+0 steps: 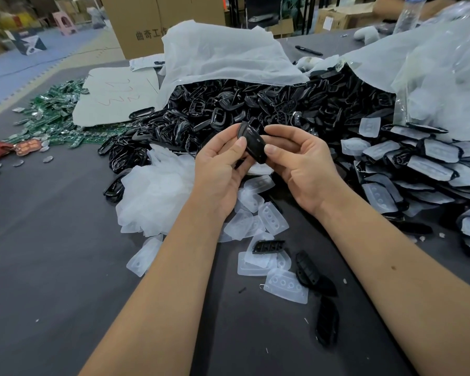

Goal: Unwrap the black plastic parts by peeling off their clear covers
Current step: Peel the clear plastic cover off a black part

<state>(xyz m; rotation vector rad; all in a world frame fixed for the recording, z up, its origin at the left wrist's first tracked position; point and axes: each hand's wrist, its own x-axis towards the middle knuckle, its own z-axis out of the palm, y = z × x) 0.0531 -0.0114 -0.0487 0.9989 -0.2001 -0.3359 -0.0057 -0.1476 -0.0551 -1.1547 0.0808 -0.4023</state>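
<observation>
Fingers and thumbs of both hands curl round one black plastic part (251, 143), held up above the dark table (52, 240): left hand (220, 169) pinching its near edge, right hand (296, 164) its other side. Behind lies a heap of black parts (242, 107) under a white sheet (223, 58). Peeled clear covers (273, 218) litter the table below the wrists.

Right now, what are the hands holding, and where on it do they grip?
One black plastic part, held between both hands: left hand pinches its left edge, right hand pinches its right edge.
</observation>
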